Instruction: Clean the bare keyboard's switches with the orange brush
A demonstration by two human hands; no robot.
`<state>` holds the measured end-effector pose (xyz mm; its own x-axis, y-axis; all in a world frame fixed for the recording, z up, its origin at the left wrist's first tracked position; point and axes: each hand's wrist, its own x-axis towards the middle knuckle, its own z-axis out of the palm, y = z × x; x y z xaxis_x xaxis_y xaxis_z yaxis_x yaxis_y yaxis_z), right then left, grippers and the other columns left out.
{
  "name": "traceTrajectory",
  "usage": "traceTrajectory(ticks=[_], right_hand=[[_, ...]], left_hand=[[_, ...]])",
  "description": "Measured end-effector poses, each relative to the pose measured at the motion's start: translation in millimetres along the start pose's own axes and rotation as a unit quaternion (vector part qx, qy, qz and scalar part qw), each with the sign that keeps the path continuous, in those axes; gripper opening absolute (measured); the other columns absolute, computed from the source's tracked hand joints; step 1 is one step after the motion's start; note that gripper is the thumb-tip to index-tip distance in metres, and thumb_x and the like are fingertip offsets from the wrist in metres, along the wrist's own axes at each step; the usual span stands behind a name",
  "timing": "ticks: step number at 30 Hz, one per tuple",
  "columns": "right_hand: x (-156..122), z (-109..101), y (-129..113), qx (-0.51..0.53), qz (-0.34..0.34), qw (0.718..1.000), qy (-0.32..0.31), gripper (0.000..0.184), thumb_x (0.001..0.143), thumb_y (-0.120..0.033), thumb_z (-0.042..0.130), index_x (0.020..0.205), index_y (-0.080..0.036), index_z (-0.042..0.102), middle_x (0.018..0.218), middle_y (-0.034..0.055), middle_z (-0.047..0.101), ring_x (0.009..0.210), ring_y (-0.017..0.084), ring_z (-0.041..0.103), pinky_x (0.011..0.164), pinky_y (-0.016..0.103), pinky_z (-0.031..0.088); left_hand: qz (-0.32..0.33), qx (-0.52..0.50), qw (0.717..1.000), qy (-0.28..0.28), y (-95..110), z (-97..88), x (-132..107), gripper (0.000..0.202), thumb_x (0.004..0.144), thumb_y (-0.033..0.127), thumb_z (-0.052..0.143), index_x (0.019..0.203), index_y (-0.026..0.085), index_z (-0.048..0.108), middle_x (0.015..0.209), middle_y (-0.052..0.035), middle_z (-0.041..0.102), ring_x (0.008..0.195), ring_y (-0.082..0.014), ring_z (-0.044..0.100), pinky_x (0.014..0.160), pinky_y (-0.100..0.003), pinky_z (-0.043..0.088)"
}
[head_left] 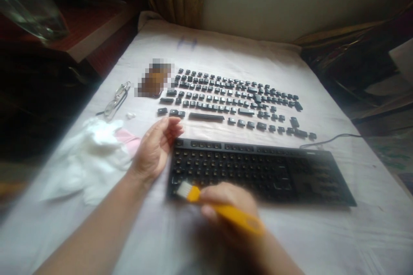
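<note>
A black keyboard (222, 167) with its keycaps off lies in front of me, bare switch posts showing in rows. My left hand (156, 144) rests along its left edge near the top corner, fingers loosely bent and wrapped around nothing. Over the keyboard's lower left part, my right hand (229, 200) grips a yellow-handled brush (237, 217). The brush's pale bristles meet or hover just above the lower left switches; which, I cannot tell. Behind the keyboard, loose black keycaps (213, 107) are laid out in rows, with the long space bar (206, 116) among them.
A crumpled white cloth (97, 154) lies left of my left hand, over something pink (128, 139). Farther back are eyeglasses (116, 99) and a blurred-out flat object (154, 79). A cable (332, 138) runs off right. A glass vessel (30, 4) stands on a side table (97, 30).
</note>
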<state>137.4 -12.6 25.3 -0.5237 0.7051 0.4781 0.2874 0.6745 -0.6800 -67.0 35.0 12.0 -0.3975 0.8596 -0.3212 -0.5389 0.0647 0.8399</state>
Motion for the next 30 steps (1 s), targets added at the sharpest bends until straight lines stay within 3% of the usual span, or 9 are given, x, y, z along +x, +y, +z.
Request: traceTrajectory(ticks=[6, 13, 21, 30], right_hand=[[3, 10, 1, 0.003, -0.014, 0.999, 0.037, 0.031, 0.107, -0.038, 0.049, 0.089, -0.02, 0.067, 0.072, 0.0005, 0.078, 0.058, 0.011, 0.073, 0.061, 0.018, 0.057], [1, 10, 4, 0.04, -0.005, 0.999, 0.022, 0.016, 0.103, -0.029, 0.055, 0.098, -0.02, 0.067, 0.077, 0.0021, 0.08, 0.064, 0.014, 0.076, 0.062, 0.02, 0.06], [1, 12, 5, 0.008, -0.018, 0.999, 0.037, 0.024, 0.107, -0.035, 0.05, 0.094, -0.021, 0.065, 0.073, 0.0017, 0.078, 0.058, 0.013, 0.074, 0.056, 0.02, 0.058], [-3, -3, -3, 0.01, 0.003, 0.999, 0.033, 0.013, 0.102, -0.023, 0.053, 0.094, -0.021, 0.063, 0.074, 0.0008, 0.076, 0.059, 0.013, 0.073, 0.058, 0.021, 0.057]], left_hand=[[-0.002, -0.008, 1.0, -0.005, 0, 0.2, 0, 0.03, 0.074, 0.044, 0.081, 0.087, 0.018, 0.074, 0.081, -0.0018, 0.072, 0.081, -0.0152, 0.068, 0.087, -0.03, 0.055], [-0.004, -0.016, 1.0, -0.014, -1, 0.0, 0, 0.032, 0.074, 0.044, 0.082, 0.088, 0.017, 0.074, 0.081, -0.0016, 0.071, 0.08, -0.0146, 0.068, 0.086, -0.029, 0.054], [-0.004, -0.025, 1.0, -0.017, 0, 0.6, 0, 0.033, 0.071, 0.044, 0.084, 0.087, 0.017, 0.074, 0.078, -0.0004, 0.071, 0.079, -0.0135, 0.068, 0.084, -0.027, 0.054], [-0.005, -0.029, 0.999, -0.021, -1, 0.4, 0, 0.036, 0.067, 0.045, 0.087, 0.086, 0.017, 0.076, 0.078, -0.0006, 0.072, 0.077, -0.0128, 0.067, 0.083, -0.027, 0.053]])
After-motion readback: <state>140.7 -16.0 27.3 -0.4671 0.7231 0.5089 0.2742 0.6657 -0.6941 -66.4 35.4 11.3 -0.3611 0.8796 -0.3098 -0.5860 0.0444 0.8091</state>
